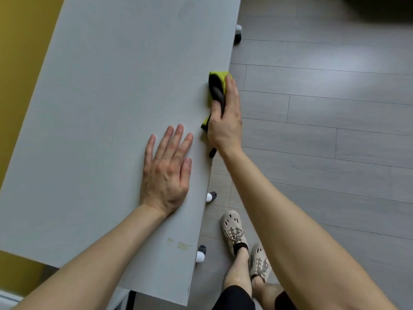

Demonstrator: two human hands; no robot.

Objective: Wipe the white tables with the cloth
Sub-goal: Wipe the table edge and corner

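Observation:
A long white table (107,90) runs from the near left to the far middle of the head view. My left hand (166,171) lies flat on the tabletop near its right edge, fingers straight and spread. My right hand (225,117) grips a yellow-green and dark grey cloth (216,86) and holds it against the table's right edge, with the fingers wrapped over the edge. Part of the cloth sticks out beyond the fingertips and a dark corner hangs below the wrist. A faint smudge (185,8) shows on the far part of the tabletop, and yellowish marks (182,245) near the close edge.
A yellow wall (20,52) runs along the table's left side. Grey plank floor (324,108) lies to the right. White casters (238,32) and table feet (210,196) stick out below the edge. My feet in beige shoes (234,231) stand beside the table.

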